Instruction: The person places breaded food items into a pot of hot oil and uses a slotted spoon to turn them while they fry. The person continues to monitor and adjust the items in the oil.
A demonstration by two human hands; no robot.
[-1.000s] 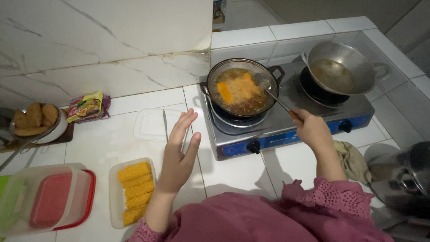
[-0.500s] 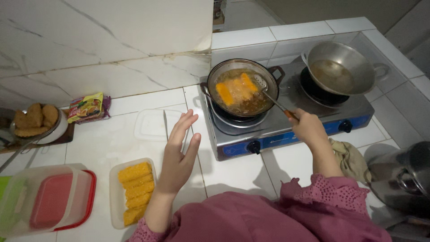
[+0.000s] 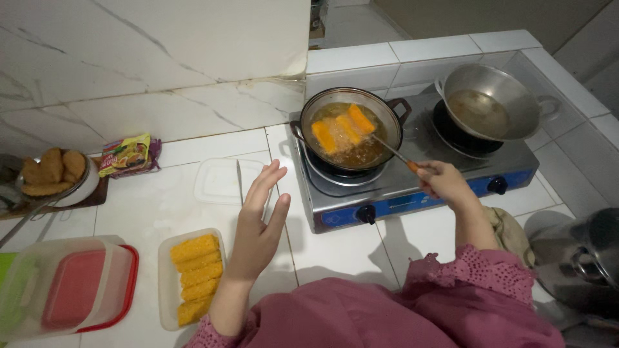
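Barely moved: right hand [image 3: 442, 182] still grips metal utensil [image 3: 390, 149] in dark frying pan [image 3: 351, 127]; left hand [image 3: 258, 222] open. Three orange breaded sticks [image 3: 342, 129] frying, clear plastic tray of raw sticks [image 3: 191, 278] waiting.

A single head-worn camera looks steeply down from above the person's chest onto the white tiled counter [image 3: 193, 212], facing the marble back wall [image 3: 148, 71]. It sits near, within arm's reach. The two-burner gas stove [image 3: 412, 187] fills the right half; the counter's left edge is cropped. No second view overlaps it.
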